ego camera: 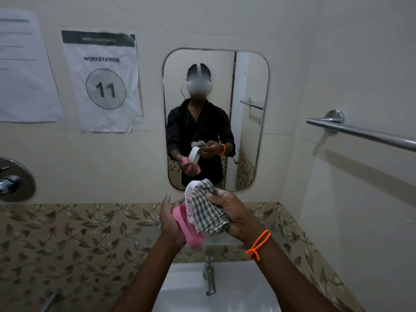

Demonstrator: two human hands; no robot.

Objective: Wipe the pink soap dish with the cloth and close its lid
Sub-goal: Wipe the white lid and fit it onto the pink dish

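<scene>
Now left hand grips pink soap dish, lid open; right hand clutches cloth.

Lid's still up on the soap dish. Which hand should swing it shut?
Right, probably. The right hand holds the checked cloth pressed against the raised white lid, so it can push the lid down. The left hand is busy gripping the pink soap dish over the sink.

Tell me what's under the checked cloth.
The checked cloth, gripped by the right hand, drapes over the soap dish's open white lid. The lid's covered part is hidden.
</scene>
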